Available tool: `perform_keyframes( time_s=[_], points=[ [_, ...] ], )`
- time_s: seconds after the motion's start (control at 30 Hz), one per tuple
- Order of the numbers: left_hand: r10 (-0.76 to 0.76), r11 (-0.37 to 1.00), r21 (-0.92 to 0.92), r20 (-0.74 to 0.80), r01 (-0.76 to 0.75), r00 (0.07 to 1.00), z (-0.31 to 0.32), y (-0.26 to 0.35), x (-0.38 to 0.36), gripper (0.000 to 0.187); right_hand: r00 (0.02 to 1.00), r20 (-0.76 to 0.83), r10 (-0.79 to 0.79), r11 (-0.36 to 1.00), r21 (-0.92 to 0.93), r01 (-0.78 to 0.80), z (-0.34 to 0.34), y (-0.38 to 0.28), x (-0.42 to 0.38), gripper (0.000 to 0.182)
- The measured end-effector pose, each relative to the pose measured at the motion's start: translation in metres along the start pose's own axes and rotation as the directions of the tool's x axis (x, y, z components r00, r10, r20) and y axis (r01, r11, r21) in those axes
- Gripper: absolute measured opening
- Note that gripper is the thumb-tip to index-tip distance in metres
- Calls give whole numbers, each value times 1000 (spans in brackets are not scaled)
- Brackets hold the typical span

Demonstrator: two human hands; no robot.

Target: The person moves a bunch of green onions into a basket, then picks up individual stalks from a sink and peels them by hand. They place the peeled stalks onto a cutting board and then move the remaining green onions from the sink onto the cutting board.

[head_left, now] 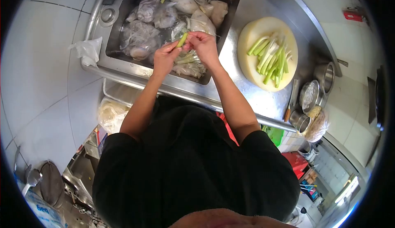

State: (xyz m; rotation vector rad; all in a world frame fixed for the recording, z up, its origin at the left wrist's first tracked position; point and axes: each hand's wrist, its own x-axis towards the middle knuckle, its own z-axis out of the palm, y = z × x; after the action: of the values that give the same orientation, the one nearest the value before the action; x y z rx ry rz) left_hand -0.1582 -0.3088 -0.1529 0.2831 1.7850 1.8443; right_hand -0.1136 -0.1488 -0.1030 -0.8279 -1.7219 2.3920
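Over the sink (113, 42), both of my hands meet at a short green stalk (182, 39). My left hand (166, 57) is closed round its lower end. The fingers of my right hand (202, 49) pinch close beside it, but what they hold is too small to make out. Below my hands, bagged pale food (142, 38) fills the sink, with some green scraps (189, 58) among the bags. To the right, a round white chopping board (247, 34) bears a pile of green and white stalks (269, 59).
A knife (292, 100) lies on the steel counter (230, 73) right of the board. Metal bowls (309, 94) and small pots (299, 121) stand beyond it. A plastic bag (88, 51) hangs at the sink's left edge. Another bag (112, 114) is below the counter.
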Motion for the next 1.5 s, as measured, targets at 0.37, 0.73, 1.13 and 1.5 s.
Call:
perform_keyframes(
  time_s=[0.37, 0.73, 1.13, 1.5],
  points=[
    [116, 990, 93, -83, -108, 990, -19, 10, 22, 22, 997, 82, 16, 999, -46, -12, 4, 2, 15, 22],
    [-127, 991, 22, -219, 135, 967, -89, 5, -22, 21, 983, -119, 141, 410, -897, -167, -1, 169, 37, 118],
    [-88, 996, -50, -483, 73, 871, -174, 29, -104, 21, 972, 37, 234, 793, -585, -169, -4, 160, 65, 27],
    [324, 934, 80, -602, -348, 730, -214, 170, -133, 22, 866, 486, -115, 914, -289, 284, 219, 80, -51, 46]
  ],
)
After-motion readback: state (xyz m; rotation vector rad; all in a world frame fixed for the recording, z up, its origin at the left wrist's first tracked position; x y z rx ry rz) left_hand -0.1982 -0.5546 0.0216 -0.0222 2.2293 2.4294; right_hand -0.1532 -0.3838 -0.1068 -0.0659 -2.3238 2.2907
